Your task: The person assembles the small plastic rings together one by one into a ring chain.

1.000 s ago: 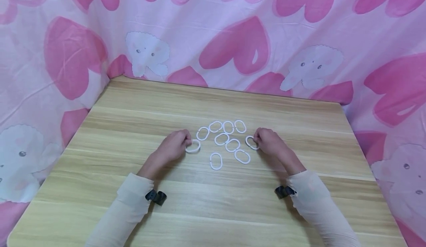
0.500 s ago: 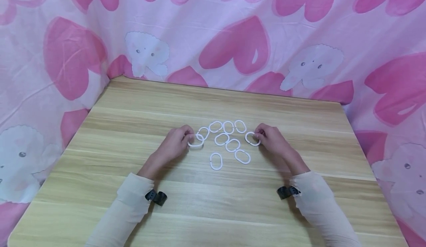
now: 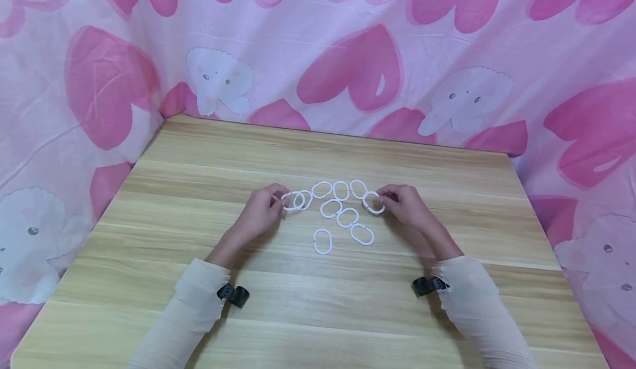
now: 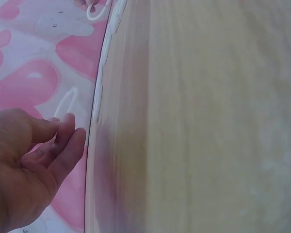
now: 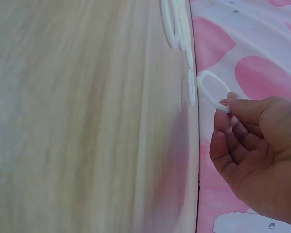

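My left hand pinches a white oval ring, a split plastic link like a shower curtain ring, between thumb and fingers. In the head view this ring overlaps a loose white ring lying on the table; whether the two are hooked cannot be told. Raised above the tabletop, it shows edge-on in the left wrist view. My right hand holds a similar ring by its end, thumb against forefinger. From the head it partly overlaps the rightmost ring of the back row.
Several more white rings lie flat on the wooden table between the hands, one ring apart and nearer the person. Pink heart-patterned cloth hangs behind the table and at both sides. A black wrist camera sits on each sleeve.
The left hand has carried its ring up and right until it overlaps the loose ring. The right hand's ring has turned and shifted left towards the back row. The other rings stayed put.
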### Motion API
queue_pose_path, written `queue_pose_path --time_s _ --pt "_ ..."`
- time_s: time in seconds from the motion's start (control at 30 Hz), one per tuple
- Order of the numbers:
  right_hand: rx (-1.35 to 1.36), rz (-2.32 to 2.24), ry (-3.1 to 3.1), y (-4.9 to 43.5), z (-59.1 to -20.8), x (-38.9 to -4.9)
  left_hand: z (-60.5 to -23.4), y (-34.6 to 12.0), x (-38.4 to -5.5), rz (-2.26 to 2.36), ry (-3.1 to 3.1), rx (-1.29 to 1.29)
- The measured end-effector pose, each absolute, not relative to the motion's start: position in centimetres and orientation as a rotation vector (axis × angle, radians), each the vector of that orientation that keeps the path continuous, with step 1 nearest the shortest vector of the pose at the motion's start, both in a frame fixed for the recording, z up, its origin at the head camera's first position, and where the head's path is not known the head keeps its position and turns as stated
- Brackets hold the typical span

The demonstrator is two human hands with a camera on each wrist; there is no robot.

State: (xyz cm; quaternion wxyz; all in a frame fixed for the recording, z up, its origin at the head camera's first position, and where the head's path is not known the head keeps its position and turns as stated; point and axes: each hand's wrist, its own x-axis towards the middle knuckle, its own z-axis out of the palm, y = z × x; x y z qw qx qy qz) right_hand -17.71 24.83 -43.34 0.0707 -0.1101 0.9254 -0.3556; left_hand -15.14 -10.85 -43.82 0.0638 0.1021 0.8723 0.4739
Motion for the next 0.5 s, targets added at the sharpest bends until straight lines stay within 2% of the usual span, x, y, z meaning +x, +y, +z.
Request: queue_pose_path --time_s 0.5 --pt "-0.31 -1.339 2.643 22.0 -42.1 -17.3 -43.3 -10.2 -14.9 1.469 2.601 0.288"
